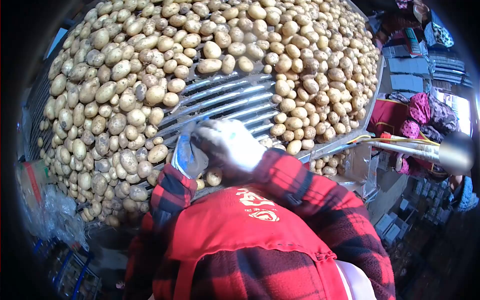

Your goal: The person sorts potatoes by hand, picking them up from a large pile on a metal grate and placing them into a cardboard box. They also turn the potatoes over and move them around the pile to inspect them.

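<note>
My right hand (231, 141), in a white glove, reaches across my front, its curled fingers up against my left hand. What lies inside its grip, if anything, is hidden and slightly blurred. My left hand (191, 156) wears a blue and grey glove; its fingers are covered by the right one. Both hands are close together above the near edge of a slatted metal rack (220, 100). A single potato (214, 176) sits just under my hands, close to the red apron (250, 212).
A large heap of potatoes (125, 70) spreads over the rack left, behind and right. More potatoes (327, 165) lie in a bin at right. Clear plastic wrap (55, 215) hangs at the left. A pale pole (407, 146), boxes (407, 75) and another person's patterned sleeve (419, 107) are at the right.
</note>
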Tool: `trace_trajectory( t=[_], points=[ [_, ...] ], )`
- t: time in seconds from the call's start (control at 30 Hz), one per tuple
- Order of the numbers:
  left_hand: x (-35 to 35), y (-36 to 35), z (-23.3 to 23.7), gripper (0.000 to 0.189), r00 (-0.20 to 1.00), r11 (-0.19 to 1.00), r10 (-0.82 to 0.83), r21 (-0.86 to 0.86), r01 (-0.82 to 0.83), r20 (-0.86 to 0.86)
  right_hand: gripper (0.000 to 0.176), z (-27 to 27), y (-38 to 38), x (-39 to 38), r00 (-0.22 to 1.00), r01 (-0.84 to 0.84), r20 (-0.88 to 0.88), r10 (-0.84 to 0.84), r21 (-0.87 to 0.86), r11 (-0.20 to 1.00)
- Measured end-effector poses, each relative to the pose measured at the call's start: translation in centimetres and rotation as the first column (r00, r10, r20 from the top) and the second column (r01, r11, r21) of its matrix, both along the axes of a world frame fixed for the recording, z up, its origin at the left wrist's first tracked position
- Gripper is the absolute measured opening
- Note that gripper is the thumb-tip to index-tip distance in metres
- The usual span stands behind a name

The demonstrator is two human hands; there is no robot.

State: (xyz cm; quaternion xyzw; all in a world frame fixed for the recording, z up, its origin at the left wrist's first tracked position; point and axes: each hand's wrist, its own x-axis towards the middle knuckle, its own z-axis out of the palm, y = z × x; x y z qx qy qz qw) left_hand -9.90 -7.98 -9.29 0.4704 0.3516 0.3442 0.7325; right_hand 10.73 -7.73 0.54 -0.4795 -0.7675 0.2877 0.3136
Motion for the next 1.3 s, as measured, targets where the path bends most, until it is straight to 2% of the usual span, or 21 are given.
trace_trajectory(
  t=[0.03, 0.07, 0.1, 0.17, 0.2, 0.3, 0.4, 0.43, 0.5, 0.57, 0.63, 0.7, 0.77, 0.83, 0.87, 0.97, 1.0, 1.1, 1.17, 1.23, 1.3],
  points=[
    [0.6, 0.8, 0.7, 0.045, 0.973, 0.919, 0.063, -0.393, 0.03, 0.222, 0.05, 3.0, 0.2, 2.1, 1.0, 0.008, 0.0, -0.008, -0.083, 0.996],
    [1.2, 1.8, 2.2, 0.039, 0.9, 0.692, 0.207, -0.707, 0.143, 0.384, 0.053, 1.9, -0.9, 4.4, 0.97, 0.159, 0.168, -0.176, 0.11, 0.981],
    [1.4, 2.2, 3.1, 0.035, 0.798, 0.366, 0.398, -0.876, 0.314, 0.452, 0.055, 0.7, -1.0, 6.9, 0.927, 0.254, 0.277, -0.254, 0.037, 0.966],
    [1.7, 1.5, 3.0, 0.037, 0.823, 0.454, 0.317, -0.837, 0.305, 0.472, 0.053, -2.7, -1.1, 10.9, 0.647, 0.31, 0.675, -0.355, 0.192, 0.931],
    [2.6, 1.4, 4.2, 0.037, 0.857, 0.502, 0.265, -0.822, 0.268, 0.441, 0.04, -1.9, -0.1, 11.8, 0.531, 0.318, 0.834, -0.149, -0.034, 0.947],
    [3.9, 1.3, 4.0, 0.036, 0.894, 0.593, 0.158, -0.764, 0.254, 0.42, 0.02, -5.1, 2.6, 11.2, 0.266, 0.313, 0.961, -0.072, -0.015, 0.95],
    [3.4, 1.6, 4.5, 0.038, 0.882, 0.576, 0.097, -0.748, 0.328, 0.461, 0.02, -7.2, 3.1, 13.0, 0.417, 0.285, 0.895, -0.159, 0.037, 0.958],
    [3.6, 1.7, 6.0, 0.037, 0.938, 0.599, 0.053, -0.762, 0.246, 0.344, 0.019, -6.4, 2.7, 13.6, 0.571, 0.299, 0.779, -0.26, 0.098, 0.949],
    [4.2, 2.9, 5.7, 0.042, 0.986, 0.562, -0.105, -0.811, 0.164, 0.127, 0.022, -1.8, 1.8, 11.2, 0.803, 0.515, 0.382, -0.458, -0.058, 0.855],
    [5.3, 2.8, 7.4, 0.053, 0.986, 0.535, -0.009, -0.832, 0.147, 0.168, 0.032, 1.7, 1.5, 9.1, 0.954, 0.299, 0.094, -0.285, -0.391, 0.87],
    [6.3, 3.4, 6.7, 0.055, 0.981, 0.515, -0.021, -0.839, 0.177, 0.194, 0.035, 0.3, 1.5, 7.9, 0.967, 0.243, 0.133, -0.22, -0.2, 0.949],
    [6.4, 4.1, 7.3, 0.055, 0.953, 0.509, -0.028, -0.816, 0.274, 0.303, 0.036, 0.0, 4.5, 9.7, 0.815, 0.353, 0.496, -0.299, -0.017, 0.935],
    [6.0, 3.5, 9.1, 0.05, 0.951, 0.603, -0.067, -0.747, 0.28, 0.303, 0.036, -4.2, 7.1, 11.4, 0.427, 0.438, 0.824, -0.371, 0.17, 0.883],
    [5.5, 3.1, 7.7, 0.047, 0.94, 0.587, 0.006, -0.762, 0.274, 0.342, 0.039, -8.0, 9.3, 11.4, 0.1, 0.235, 0.932, -0.348, 0.318, 0.918],
    [4.7, 3.3, 6.8, 0.043, 0.82, 0.504, 0.094, -0.737, 0.449, 0.564, 0.03, -8.1, 10.1, 10.9, 0.041, 0.209, 0.927, -0.373, 0.357, 0.91],
    [3.7, 2.6, 6.0, 0.045, 0.791, 0.643, 0.081, -0.638, 0.423, 0.606, 0.016, -8.2, 12.6, 12.2, 0.288, 0.31, 0.917, -0.275, 0.183, 0.933],
    [3.4, 2.3, 6.1, 0.042, 0.789, 0.6, 0.168, -0.696, 0.394, 0.591, 0.013, -7.7, 12.6, 13.2, 0.395, 0.292, 0.884, -0.252, 0.14, 0.946],
    [3.1, 2.4, 5.9, 0.043, 0.791, 0.487, 0.331, -0.811, 0.325, 0.515, 0.031, -2.9, 10.4, 12.4, 0.895, 0.361, 0.339, -0.289, -0.175, 0.916],
    [3.9, 2.8, 7.5, 0.036, 0.861, 0.374, 0.389, -0.91, 0.178, 0.328, 0.042, -0.5, 7.4, 8.7, 0.952, 0.282, -0.018, -0.305, -0.331, 0.9],
    [5.1, 2.1, 7.2, 0.034, 0.907, 0.4, 0.413, -0.911, -0.104, 0.078, 0.046, 1.6, 4.5, 5.7, 0.997, 0.073, 0.045, -0.07, -0.063, 0.995],
    [4.7, 2.2, 4.5, 0.028, 0.853, 0.541, 0.375, -0.833, 0.115, 0.361, 0.05, 4.6, 2.2, 2.8, 0.952, -0.064, 0.293, 0.093, -0.105, 0.992]
  ],
)
